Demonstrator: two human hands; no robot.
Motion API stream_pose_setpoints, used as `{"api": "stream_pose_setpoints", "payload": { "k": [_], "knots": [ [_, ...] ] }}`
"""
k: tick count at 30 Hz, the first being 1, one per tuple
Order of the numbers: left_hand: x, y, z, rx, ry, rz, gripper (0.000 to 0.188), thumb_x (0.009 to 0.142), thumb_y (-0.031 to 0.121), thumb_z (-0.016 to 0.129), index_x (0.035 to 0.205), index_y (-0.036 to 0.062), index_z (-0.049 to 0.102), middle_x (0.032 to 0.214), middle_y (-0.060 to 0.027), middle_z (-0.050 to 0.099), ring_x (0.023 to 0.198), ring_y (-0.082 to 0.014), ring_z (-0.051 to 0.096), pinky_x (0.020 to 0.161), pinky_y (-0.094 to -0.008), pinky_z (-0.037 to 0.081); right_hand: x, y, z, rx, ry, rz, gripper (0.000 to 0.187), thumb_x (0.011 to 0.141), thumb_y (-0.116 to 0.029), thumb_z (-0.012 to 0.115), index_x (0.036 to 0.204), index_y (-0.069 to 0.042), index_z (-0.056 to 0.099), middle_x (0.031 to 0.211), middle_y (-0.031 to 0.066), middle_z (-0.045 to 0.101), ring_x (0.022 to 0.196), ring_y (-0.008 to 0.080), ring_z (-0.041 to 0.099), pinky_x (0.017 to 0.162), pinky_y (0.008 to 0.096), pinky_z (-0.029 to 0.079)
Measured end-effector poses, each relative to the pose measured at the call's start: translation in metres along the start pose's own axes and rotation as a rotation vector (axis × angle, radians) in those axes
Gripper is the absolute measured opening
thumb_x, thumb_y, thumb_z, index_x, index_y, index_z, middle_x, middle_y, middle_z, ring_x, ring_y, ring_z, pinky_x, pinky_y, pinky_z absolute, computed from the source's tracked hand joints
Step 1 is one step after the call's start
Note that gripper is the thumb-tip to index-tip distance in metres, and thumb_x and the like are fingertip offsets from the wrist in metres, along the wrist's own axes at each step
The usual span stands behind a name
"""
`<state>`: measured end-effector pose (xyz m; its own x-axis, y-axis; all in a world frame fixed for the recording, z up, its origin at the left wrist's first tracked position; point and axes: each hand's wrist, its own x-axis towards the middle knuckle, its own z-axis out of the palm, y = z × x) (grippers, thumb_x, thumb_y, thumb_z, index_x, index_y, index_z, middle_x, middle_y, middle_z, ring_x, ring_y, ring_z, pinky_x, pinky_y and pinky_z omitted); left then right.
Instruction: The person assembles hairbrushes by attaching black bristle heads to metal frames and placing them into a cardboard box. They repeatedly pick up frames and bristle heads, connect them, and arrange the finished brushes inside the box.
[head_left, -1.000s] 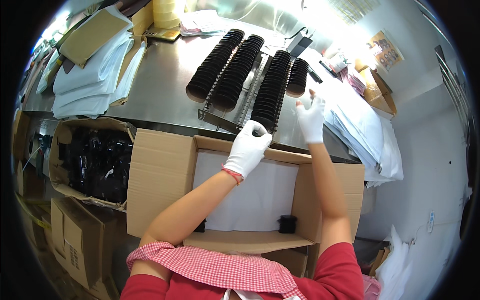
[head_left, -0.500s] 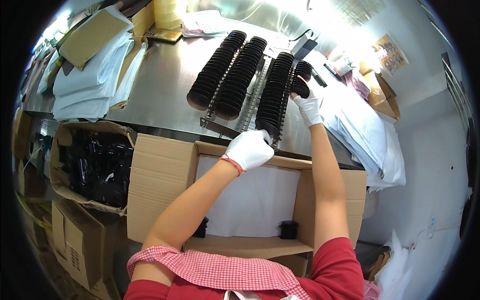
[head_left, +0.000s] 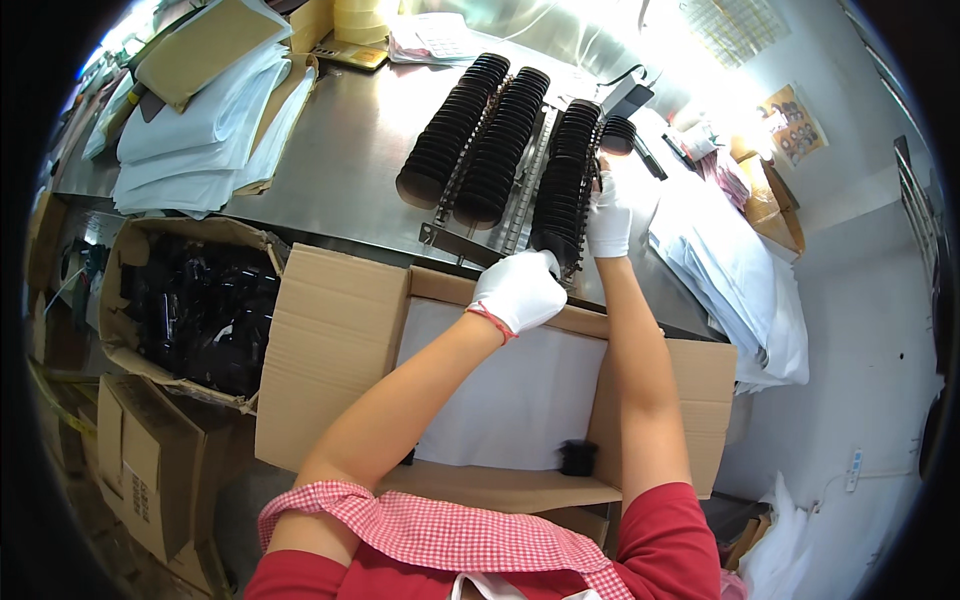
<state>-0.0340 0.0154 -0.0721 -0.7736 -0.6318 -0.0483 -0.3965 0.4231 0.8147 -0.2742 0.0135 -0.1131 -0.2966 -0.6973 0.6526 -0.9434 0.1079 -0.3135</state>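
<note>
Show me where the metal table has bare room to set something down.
The widest bare patch of metal table lies between the paper stack and the leftmost row of black discs. A narrow strip shows between the right hand and the white sheets. It is crowded at the disc rows, with the left hand at the near end.

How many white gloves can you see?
2. One white glove is on the left hand, at the near end of a row of black discs; the other is on the right hand, right of that row. More may be hidden.
</note>
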Motion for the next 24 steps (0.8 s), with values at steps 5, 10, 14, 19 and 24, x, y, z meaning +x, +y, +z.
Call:
{"api": "stream_pose_setpoints", "payload": {
  "k": [5,10,14,19,24],
  "knots": [
    [-0.008,0.003,-0.003,-0.309,0.045,-0.047,0.021,0.086,0.021,0.063,0.1,0.0073,0.07,0.099,-0.0111,0.07,0.091,-0.0242,0.069,0.081,-0.035,0.056,0.022,-0.005,-0.052,0.105,0.123,0.131,0.044,0.096,0.003,0.048,0.138,-0.007,0.058,0.127,0.0147,0.068,0.117,0.0214,0.066,0.096,0.0299,0.05],
    [-0.034,0.039,-0.014,-1.657,0.067,-0.313,0.039,0.1,0.038,0.061,0.131,0.0145,0.053,0.121,-0.0019,0.06,0.107,-0.0128,0.06,0.089,-0.0347,0.054,-0.035,-0.114,-0.1,0.374,-0.006,0.04,0.033,0.092,-0.005,0.061,0.124,-0.003,0.067,0.118,0.0187,0.07,0.103,0.0289,0.07,0.091,0.0346,0.053],
    [-0.037,0.042,-0.006,-1.752,0.089,-0.475,0.032,0.101,0.043,0.058,0.126,0.0236,0.055,0.118,0.0009,0.061,0.108,-0.0124,0.058,0.086,-0.0311,0.052,-0.047,-0.154,-0.127,0.297,-0.419,-0.327,0.058,0.094,-0.049,0.057,0.129,-0.004,0.064,0.124,0.0208,0.066,0.106,0.0376,0.065,0.109,0.0476,0.039],
    [-0.032,0.03,-0.018,-1.213,0.115,-0.431,0.017,0.093,0.026,0.071,0.101,0.0158,0.06,0.085,0.0026,0.062,0.074,-0.0079,0.06,0.063,-0.0259,0.052,0.022,-0.066,-0.084,0.355,-0.212,0.497,0.039,0.091,-0.021,0.069,0.123,-0.001,0.063,0.107,0.0165,0.068,0.098,0.0273,0.065,0.099,0.0417,0.046],
    [-0.009,0.018,-0.004,-0.28,0.042,-0.121,0.037,0.083,0.026,0.065,0.103,-0.0042,0.068,0.102,-0.0234,0.069,0.099,-0.0357,0.068,0.09,-0.0392,0.053,0.078,0.095,-0.02,0.19,0.001,0.377,0.078,0.074,-0.021,0.087,0.134,0.008,0.047,0.127,0.0212,0.058,0.115,0.03,0.059,0.1,0.0391,0.047]
  ]
}}
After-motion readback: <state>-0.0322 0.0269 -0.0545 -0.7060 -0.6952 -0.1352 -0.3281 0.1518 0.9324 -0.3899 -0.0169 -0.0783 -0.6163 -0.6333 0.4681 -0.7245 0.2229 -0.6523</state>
